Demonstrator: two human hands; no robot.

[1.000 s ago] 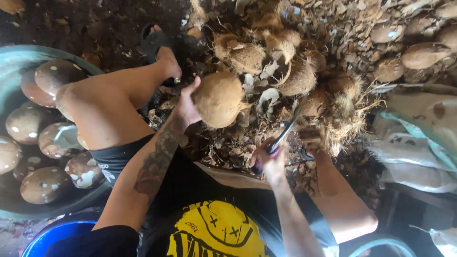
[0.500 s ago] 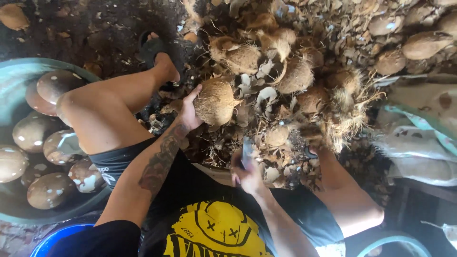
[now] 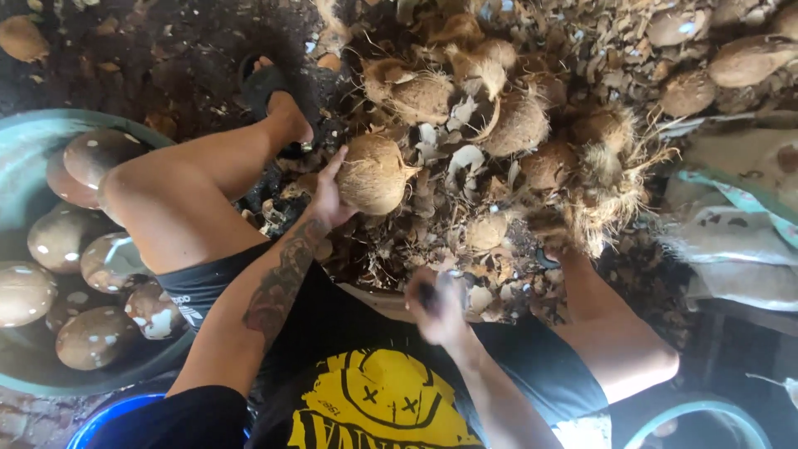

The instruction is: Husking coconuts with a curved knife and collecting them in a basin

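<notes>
My left hand grips a brown, fibrous coconut from its left side and holds it upright between my spread legs. My right hand is blurred, drawn back close to my body, fingers closed around a dark tool handle; the blade itself is not visible. The coconut sits at the edge of a heap of husked coconuts and shell pieces.
A large teal basin at the left holds several peeled coconuts in water. A blue bucket rim is at the lower left, another round rim at the lower right. White sacks lie on the right.
My right hand with the tool has pulled back from beside the coconut toward my body. The left hand still holds the coconut, which has turned slightly.
</notes>
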